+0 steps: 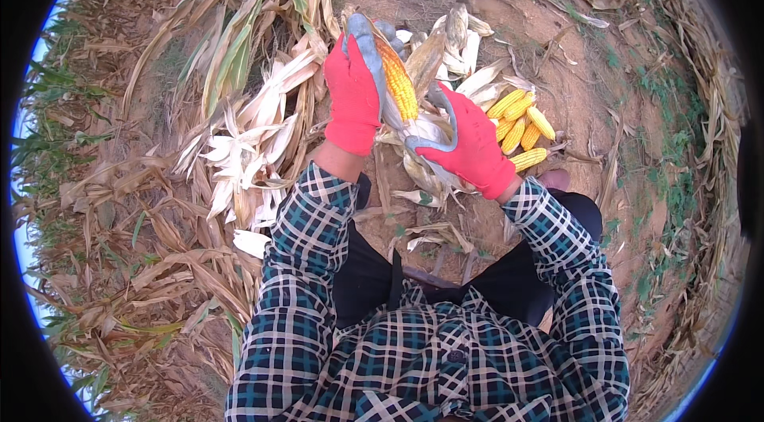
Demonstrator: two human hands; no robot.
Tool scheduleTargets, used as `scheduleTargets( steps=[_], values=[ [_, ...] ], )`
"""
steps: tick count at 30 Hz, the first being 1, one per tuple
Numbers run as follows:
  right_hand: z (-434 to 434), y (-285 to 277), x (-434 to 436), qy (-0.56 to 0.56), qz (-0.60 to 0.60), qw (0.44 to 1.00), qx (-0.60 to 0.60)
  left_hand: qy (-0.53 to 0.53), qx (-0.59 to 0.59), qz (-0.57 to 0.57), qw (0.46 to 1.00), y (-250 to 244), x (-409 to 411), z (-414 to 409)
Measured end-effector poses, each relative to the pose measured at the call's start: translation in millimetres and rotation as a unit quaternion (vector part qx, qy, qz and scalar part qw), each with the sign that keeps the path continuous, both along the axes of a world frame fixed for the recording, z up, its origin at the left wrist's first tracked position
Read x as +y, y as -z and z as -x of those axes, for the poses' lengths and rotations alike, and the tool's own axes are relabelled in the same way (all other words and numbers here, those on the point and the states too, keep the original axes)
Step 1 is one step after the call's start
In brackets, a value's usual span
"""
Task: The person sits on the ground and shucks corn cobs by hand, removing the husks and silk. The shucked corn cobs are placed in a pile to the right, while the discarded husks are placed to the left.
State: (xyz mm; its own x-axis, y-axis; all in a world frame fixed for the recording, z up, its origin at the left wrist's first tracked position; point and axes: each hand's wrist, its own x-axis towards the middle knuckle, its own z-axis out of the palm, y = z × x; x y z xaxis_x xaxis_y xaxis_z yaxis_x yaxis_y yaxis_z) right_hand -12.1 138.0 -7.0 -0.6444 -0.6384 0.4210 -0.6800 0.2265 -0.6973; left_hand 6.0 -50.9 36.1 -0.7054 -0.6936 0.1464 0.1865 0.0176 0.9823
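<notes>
Both hands wear red work gloves with grey coated palms. My left hand (357, 82) grips a corn cob (397, 79) whose yellow kernels show between pulled-back husk leaves. My right hand (462, 135) is closed around the pale husk (434, 128) at the cob's lower end, thumb pointing left. Just beyond my right hand, several husked yellow cobs (514, 123) lie in a heap on the soil. Cobs still in dry husks (456, 34) lie beyond the held cob.
Loose pale husks (245, 165) are piled left of my left hand. Dry corn stalks and leaves (233, 52) spread over the left side. Bare reddish soil (555, 52) with small green weeds (677, 165) lies to the right. My bent legs (507, 285) frame the ground nearest me.
</notes>
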Motion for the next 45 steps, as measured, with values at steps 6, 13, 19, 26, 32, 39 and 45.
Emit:
scheduleTargets(
  steps=[6,13,19,26,32,39,45],
  values=[
    [-10,29,-18,0.017,-0.022,0.996,-0.082,0.069,-0.043,-0.096,0.992,-9,28,1],
    [10,21,1,-0.142,-0.036,0.964,-0.221,0.166,-0.045,-0.313,0.934,7,17,-10],
    [16,12,9,-0.274,0.013,0.899,-0.34,0.247,-0.035,-0.268,0.93,-11,32,-15],
    [12,0,12,-0.313,-0.025,0.869,-0.381,0.371,0.02,-0.311,0.875,-9,22,-14],
    [4,16,7,-0.25,-0.012,0.917,-0.312,0.146,0.004,-0.281,0.949,6,31,-12],
    [-18,12,-18,-0.167,0.118,0.89,-0.409,0.016,0.013,-0.31,0.95,-6,23,-8],
    [-6,-9,-23,-0.041,0.227,0.851,-0.471,0.021,-0.023,-0.293,0.956,-16,44,0]
  ],
)
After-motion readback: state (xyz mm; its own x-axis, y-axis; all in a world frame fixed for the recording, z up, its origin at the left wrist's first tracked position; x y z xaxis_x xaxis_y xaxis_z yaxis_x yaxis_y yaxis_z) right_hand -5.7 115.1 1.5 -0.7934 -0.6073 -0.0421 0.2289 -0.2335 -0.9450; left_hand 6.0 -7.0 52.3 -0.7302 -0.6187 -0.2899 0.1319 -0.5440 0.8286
